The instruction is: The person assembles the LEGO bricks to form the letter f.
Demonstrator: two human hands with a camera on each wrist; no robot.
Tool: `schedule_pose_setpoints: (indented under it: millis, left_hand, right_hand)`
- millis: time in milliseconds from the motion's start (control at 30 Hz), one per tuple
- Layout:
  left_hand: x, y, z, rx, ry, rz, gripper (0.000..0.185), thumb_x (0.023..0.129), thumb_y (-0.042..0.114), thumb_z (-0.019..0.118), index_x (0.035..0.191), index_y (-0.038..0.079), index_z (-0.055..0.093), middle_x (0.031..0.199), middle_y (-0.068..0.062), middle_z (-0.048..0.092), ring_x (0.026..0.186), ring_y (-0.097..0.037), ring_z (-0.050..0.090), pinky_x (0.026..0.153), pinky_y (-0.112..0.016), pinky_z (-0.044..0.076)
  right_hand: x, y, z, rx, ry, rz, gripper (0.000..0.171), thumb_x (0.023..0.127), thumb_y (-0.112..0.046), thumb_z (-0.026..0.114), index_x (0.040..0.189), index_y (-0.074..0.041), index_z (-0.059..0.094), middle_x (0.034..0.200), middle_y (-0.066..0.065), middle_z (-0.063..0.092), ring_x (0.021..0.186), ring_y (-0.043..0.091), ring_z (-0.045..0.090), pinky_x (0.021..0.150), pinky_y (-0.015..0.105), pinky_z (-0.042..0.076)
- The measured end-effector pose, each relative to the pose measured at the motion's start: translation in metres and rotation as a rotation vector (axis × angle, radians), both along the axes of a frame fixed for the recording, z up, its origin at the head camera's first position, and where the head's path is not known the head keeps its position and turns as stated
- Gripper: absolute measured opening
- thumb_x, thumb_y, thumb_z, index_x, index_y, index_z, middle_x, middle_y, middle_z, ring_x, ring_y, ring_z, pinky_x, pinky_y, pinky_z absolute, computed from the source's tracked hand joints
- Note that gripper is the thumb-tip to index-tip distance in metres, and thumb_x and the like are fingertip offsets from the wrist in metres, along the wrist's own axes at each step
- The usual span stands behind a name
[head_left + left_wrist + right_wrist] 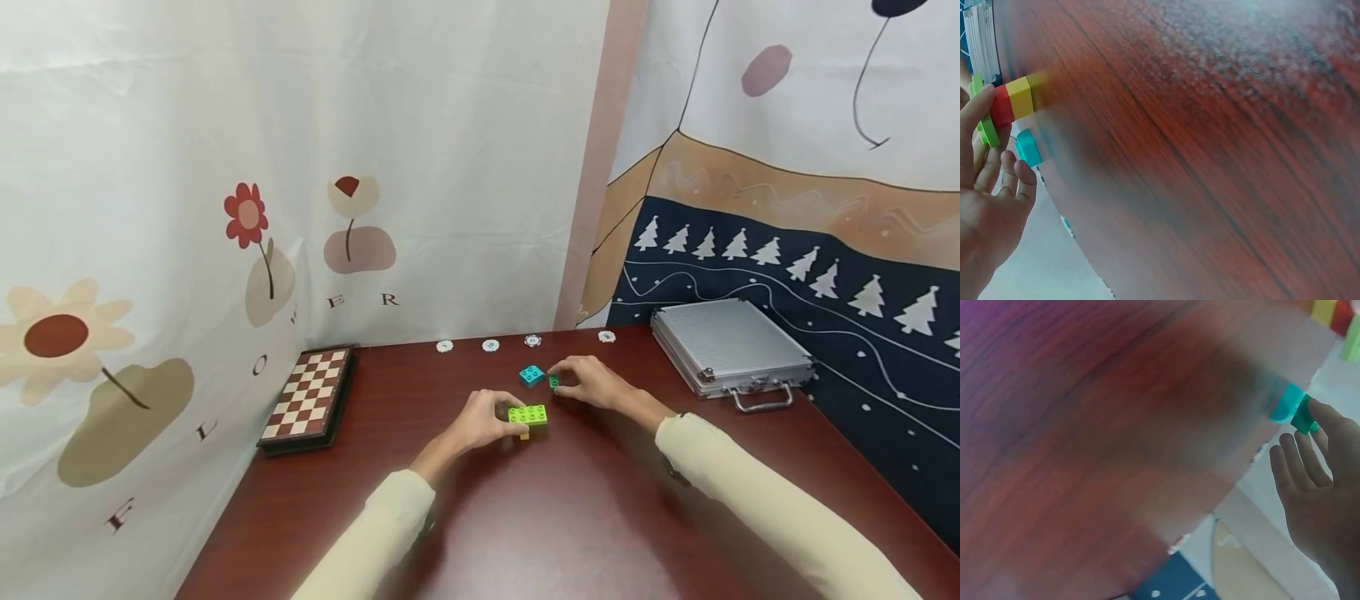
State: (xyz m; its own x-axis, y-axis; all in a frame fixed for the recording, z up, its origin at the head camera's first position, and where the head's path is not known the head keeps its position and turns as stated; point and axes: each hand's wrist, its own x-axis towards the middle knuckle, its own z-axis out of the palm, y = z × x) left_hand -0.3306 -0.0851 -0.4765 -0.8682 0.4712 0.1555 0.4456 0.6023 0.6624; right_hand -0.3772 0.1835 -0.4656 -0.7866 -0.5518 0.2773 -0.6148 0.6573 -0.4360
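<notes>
My left hand (504, 414) grips a small brick stack (527, 414) just above the dark wooden table (570, 517). The stack is a lime green plate (985, 125) on top, a red brick (1001, 106) under it and a yellow brick (1021, 97) at the bottom. A teal brick (532, 375) lies on the table just behind it, also in the left wrist view (1027, 148). My right hand (561, 380) pinches a small dark green brick (553, 382) beside the teal brick (1286, 403); the forefinger tip sits on the small green brick (1302, 416).
A folded chessboard (307, 400) lies at the left edge. An aluminium case (731, 346) sits at the right. Several poker chips (491, 344) line the table's far edge. Printed cloth backdrops close in the left, back and right sides.
</notes>
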Motion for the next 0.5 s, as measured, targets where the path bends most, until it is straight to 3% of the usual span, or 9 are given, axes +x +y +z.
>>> schedule_pose_setpoints:
  millis: [233,500]
  left_hand:
    - [-0.001,-0.001,0.001,0.01,-0.011,0.008,0.031,0.084,0.027,0.09,0.11,0.014,0.08,0.078,0.005,0.07,0.072,-0.01,0.061,0.066,-0.025,0.05]
    - [-0.003,-0.001,-0.001,0.009,-0.009,0.003,0.033,0.083,0.03,0.09,0.109,0.013,0.08,0.077,0.008,0.07,0.068,-0.006,0.061,0.063,-0.025,0.05]
  right_hand:
    - [0.02,-0.014,0.022,-0.048,-0.003,0.063,0.034,0.093,-0.013,0.079,0.125,-0.001,0.073,0.115,0.008,0.073,0.099,0.022,0.068,0.086,0.038,0.058]
    - [0.037,-0.029,0.028,-0.107,-0.02,0.197,0.031,0.092,-0.007,0.08,0.122,-0.001,0.073,0.107,0.006,0.071,0.096,0.026,0.073,0.083,0.037,0.06]
